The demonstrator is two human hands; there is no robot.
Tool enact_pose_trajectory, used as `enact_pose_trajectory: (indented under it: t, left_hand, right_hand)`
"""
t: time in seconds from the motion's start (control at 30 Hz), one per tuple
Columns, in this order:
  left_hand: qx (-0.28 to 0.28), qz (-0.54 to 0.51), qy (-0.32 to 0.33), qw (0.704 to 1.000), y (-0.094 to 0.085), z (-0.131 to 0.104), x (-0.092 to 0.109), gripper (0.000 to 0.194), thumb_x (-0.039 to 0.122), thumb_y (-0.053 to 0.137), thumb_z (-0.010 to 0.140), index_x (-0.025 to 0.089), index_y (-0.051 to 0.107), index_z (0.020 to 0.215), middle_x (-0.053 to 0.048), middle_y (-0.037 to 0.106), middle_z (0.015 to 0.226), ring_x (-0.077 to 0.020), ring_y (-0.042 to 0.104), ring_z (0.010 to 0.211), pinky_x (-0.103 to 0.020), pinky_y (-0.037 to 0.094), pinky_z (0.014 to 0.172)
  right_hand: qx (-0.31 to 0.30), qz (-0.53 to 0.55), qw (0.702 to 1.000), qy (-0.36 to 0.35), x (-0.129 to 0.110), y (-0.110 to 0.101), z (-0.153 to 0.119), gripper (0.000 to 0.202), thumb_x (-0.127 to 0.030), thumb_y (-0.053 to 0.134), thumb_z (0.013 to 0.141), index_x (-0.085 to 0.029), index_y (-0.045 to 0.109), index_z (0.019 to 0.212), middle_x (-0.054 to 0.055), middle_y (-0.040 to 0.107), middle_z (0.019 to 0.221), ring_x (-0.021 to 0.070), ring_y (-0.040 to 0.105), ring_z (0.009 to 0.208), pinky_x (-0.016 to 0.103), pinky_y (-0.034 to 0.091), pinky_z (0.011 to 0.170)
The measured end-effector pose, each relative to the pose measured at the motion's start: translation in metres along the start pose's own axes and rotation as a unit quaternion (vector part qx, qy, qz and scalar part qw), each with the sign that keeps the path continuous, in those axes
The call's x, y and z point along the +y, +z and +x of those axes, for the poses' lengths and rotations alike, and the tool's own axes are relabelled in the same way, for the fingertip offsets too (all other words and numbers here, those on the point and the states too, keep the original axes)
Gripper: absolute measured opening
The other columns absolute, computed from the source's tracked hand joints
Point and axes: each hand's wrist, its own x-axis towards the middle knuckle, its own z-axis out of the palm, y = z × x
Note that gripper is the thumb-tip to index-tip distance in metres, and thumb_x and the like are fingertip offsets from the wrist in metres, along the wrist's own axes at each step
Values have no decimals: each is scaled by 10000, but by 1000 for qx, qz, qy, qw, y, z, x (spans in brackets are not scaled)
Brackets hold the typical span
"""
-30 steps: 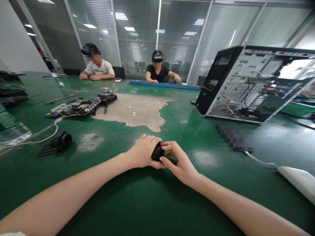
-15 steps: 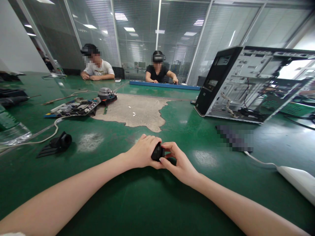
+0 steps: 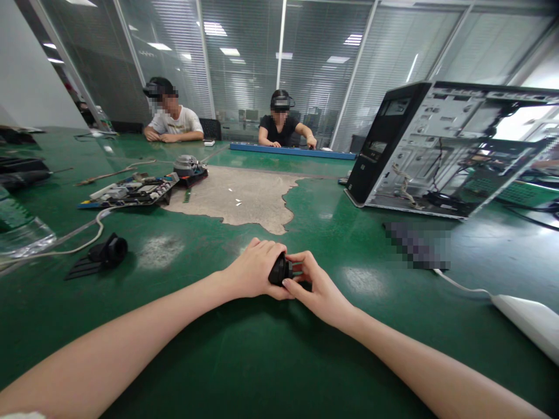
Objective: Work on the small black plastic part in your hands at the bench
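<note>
Black part (image 3: 279, 271), held over the table (image 3: 271, 361), contact unclear: left hand (image 3: 254, 270) wrapped round its body, fingers of the right hand (image 3: 321, 286) pinching its right end; an uneven pull or a slack hold could let it slip and drop

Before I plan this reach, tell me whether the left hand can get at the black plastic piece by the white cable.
Probably yes, but only after letting go: the left hand is wrapped around a small black part. No object shows between that hand and the black plastic piece.
</note>
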Motion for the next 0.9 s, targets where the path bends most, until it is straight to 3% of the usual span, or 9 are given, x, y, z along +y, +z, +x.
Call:
enact_pose_trajectory:
  t: [0.23, 0.5, 0.77, 0.9]
  left_hand:
    - [1, -16, -7, 1000, -1, 0, 0, 591, 578, 614, 555, 170, 454, 951, -60, 565, 903, -246, 528, 842, -357, 321, 743]
    - [4, -5, -1, 1000, 1, 0, -1, 600, 583, 596, 576, 160, 449, 975, -69, 564, 906, -246, 523, 835, -355, 316, 741]
    - [2, -10, -2, 1000, 0, 0, 0, 592, 586, 599, 575, 165, 453, 965, -66, 566, 902, -243, 527, 833, -356, 319, 745]
    - [4, -9, -3, 1000, 0, 0, 0, 603, 598, 608, 557, 169, 455, 952, -58, 565, 890, -241, 528, 829, -351, 318, 741]
  right_hand:
    - [43, -52, 995, -73, -1, -1, -3, 158, -187, 512, 805, -229, 488, 955, 64, 475, 1046, 194, 496, 994, 338, 508, 755]
    - [2, -12, 1000, 3, 1, 0, 0, 293, -167, 509, 799, -210, 414, 1073, 56, 512, 998, 163, 550, 889, 320, 515, 716]
    - [35, -38, 997, -57, -1, -1, -2, 184, -180, 510, 803, -223, 482, 979, 55, 500, 1012, 178, 524, 931, 320, 502, 737]
    - [32, -38, 998, -42, 1, -1, -1, 214, -182, 503, 810, -222, 468, 1017, 56, 496, 1012, 179, 519, 958, 320, 501, 758]
